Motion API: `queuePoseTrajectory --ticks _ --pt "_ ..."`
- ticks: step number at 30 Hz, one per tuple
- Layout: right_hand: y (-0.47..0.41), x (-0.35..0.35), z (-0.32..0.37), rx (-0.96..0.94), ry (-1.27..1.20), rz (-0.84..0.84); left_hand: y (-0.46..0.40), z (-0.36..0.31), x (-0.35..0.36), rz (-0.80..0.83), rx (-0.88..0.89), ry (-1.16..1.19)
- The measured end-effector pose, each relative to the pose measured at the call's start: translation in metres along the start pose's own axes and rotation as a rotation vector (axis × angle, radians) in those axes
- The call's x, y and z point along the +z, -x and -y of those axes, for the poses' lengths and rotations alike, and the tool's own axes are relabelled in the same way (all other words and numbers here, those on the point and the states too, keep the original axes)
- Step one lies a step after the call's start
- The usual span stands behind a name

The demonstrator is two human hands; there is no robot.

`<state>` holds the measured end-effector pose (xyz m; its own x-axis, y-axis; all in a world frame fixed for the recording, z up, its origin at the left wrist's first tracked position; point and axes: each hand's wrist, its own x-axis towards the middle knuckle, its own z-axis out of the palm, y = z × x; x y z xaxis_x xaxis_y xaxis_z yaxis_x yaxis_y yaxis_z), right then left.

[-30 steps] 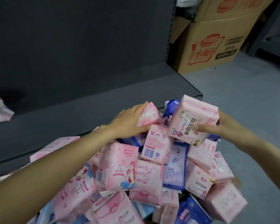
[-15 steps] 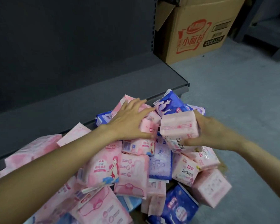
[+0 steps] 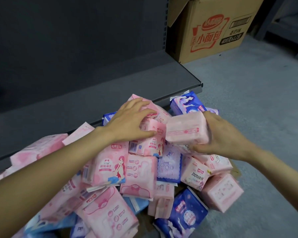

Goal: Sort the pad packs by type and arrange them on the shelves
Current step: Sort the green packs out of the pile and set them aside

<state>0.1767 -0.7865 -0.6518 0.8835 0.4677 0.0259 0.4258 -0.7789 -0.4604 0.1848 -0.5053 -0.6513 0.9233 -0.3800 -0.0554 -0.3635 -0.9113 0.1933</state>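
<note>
R hand (image 3: 225, 136) has its grip wrapped round a plain pink pack (image 3: 186, 130) at frame centre-right, thumb under & fingers behind; L hand (image 3: 129, 124) lies w/ fingers spread, fairly straight, pressing a pink girl-print pack (image 3: 150, 141) atop the heap of pad packs (image 3: 144, 172) at frame centre & lower left, just in front of the grey shelf (image 3: 86, 100) (mostly bare; a few pink packs sit at its left end). Packs look light, soft, squashy w/ slick film wrap, so prob. best taken across the short sides w/ a broad pinch, not by the flimsy seam flaps. The slope could slide.
</note>
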Motion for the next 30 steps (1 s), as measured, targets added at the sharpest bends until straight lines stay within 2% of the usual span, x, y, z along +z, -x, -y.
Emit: queuePoseTrajectory --ticks 3,8,11,13,15,22,30 --pt "0.006 -0.006 0.001 -0.001 -0.009 0.300 0.008 -0.001 0.003 0.009 -0.038 -0.001" --pt "0.029 0.023 -0.003 -0.176 0.028 0.690 0.007 -0.009 0.008 -0.034 -0.014 -0.009" --pt "0.040 0.050 -0.005 -0.273 0.122 0.812 0.008 -0.016 0.014 -0.058 0.054 -0.060" --pt "0.048 0.068 -0.011 -0.336 0.299 0.742 0.012 -0.018 0.020 -0.055 0.093 -0.082" --pt "0.056 0.082 -0.017 -0.388 0.373 0.643 0.015 -0.017 0.025 -0.049 0.115 -0.073" --pt "0.070 0.080 -0.020 -0.274 0.191 0.581 0.016 -0.017 0.028 -0.058 0.131 -0.054" --pt "0.049 0.060 0.002 -0.226 -0.073 0.311 0.018 -0.013 0.032 -0.121 0.186 -0.019"
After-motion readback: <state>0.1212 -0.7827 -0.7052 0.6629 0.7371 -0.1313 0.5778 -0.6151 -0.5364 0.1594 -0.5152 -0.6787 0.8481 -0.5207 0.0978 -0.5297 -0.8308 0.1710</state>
